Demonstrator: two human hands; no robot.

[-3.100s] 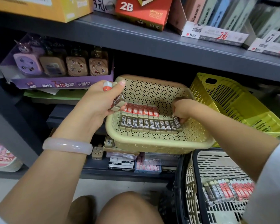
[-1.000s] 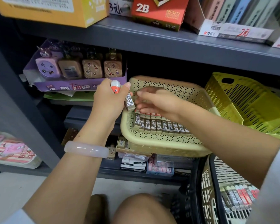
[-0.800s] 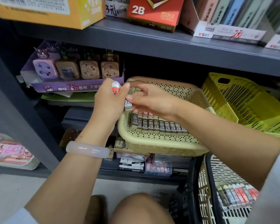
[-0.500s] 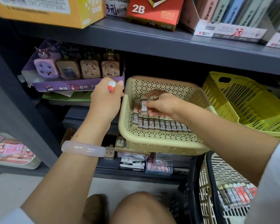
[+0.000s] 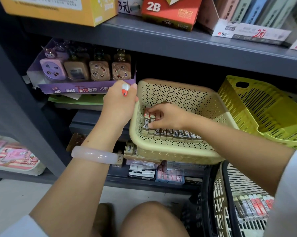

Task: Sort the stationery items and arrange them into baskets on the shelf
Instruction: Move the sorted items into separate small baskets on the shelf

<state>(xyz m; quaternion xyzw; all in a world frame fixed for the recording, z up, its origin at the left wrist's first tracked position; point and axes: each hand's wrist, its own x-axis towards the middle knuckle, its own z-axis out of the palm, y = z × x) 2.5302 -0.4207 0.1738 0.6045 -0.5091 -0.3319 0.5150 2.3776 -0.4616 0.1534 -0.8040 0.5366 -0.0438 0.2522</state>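
A beige perforated basket [image 5: 178, 155] sits on the middle shelf and holds a row of small 2B lead boxes [image 5: 176, 134] along its front wall. My right hand [image 5: 166, 117] is inside the basket at the left end of the row, fingers pinched on one 2B lead box [image 5: 146, 124] that touches the others. My left hand [image 5: 119, 104] hovers at the basket's left rim, closed around a small red and white item [image 5: 124, 90]. More lead boxes [image 5: 254, 206], grey and red, lie in a cream basket [image 5: 219, 211] at the lower right.
An empty yellow-green basket [image 5: 264, 113] leans to the right of the beige one. A purple tray of pencil sharpeners [image 5: 81, 72] stands to the left. Cartons fill the upper shelf [image 5: 161, 41]. Small packs [image 5: 142, 171] lie on the shelf below, and my knee [image 5: 149, 219] is in front.
My right hand took a 2B box from my left hand and carried it down into the basket, to the left end of the row. My left hand stayed by the rim.
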